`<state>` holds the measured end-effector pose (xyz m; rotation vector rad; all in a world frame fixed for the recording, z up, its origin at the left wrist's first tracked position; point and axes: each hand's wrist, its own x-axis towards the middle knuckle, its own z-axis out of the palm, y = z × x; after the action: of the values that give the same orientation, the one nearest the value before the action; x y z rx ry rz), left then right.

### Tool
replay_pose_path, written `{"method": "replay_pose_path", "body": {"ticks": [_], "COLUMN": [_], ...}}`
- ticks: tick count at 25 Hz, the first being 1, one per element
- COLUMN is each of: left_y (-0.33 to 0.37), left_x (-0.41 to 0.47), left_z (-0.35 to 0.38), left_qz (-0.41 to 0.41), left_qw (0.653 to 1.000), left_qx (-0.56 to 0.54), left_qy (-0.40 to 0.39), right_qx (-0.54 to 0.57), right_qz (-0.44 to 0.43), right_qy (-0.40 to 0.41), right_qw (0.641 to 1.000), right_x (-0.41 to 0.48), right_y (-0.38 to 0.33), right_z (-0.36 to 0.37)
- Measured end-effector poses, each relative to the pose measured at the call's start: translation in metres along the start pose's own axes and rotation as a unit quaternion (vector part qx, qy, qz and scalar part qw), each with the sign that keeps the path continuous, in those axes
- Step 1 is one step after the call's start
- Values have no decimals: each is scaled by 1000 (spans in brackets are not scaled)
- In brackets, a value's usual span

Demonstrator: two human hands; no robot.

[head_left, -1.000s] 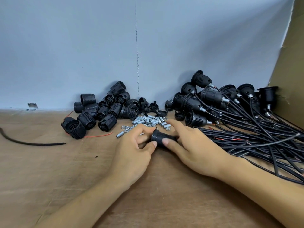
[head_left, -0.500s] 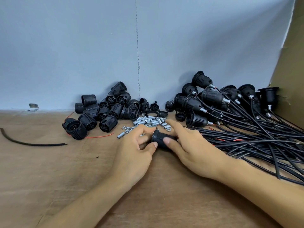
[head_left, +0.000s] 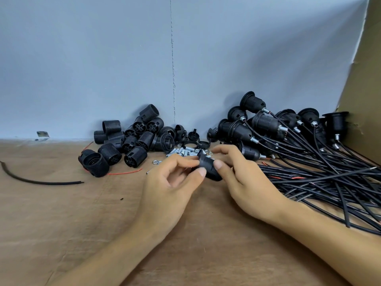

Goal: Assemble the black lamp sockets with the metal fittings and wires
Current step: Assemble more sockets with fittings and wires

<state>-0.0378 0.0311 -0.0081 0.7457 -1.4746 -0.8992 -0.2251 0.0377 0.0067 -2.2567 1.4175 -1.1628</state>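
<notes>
Presently a black socket [head_left: 209, 169] is held just above the counter [head_left: 61, 223], between both hands. The left grip [head_left: 167, 188] is pinched on its near end with thumb and fingertips, and the right grip [head_left: 245, 182] is curled round its body, so both are clamped on the socket. It is judged to be light, rigid plastic. Purchase should be given by the ribbed barrel, so it is best taken there and not by the thin rim. Just beyond the grip small metal fittings [head_left: 185, 151] are scattered, and these could be knocked away if brushed. Left of the grip loose sockets [head_left: 132, 139] are heaped. Right of it, wired sockets [head_left: 266, 124] are piled, with their wires [head_left: 329, 182] spread close beside the right wrist, where snagging is likely. Open counter is left on the near side of the grip. Far right, the space is closed by cardboard [head_left: 367, 79].
</notes>
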Motion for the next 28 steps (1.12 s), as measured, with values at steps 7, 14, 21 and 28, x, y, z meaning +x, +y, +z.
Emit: {"method": "replay_pose_path", "body": {"ticks": [7,14,21,28], "left_y": [-7,-9,-12,-4], "left_x": [7,13,13,17], "left_z": [-8,-8,-9,-10], "left_qz": [-138,-195,-229,-227], "left_qw": [990,978,970,970], "left_qx": [-11,-30,9,-7], "left_qy": [-7,-62,-79,-84], "right_qx": [49,32,25,5], "right_qz": [-7,-6,3,-17], "right_qy": [9,40,22,17], "right_qw": [999,999,999,1000], "right_x": [0,3,1,-3], "right_y": [3,4,10,5], "right_z": [-5,-13,-13,-10]}}
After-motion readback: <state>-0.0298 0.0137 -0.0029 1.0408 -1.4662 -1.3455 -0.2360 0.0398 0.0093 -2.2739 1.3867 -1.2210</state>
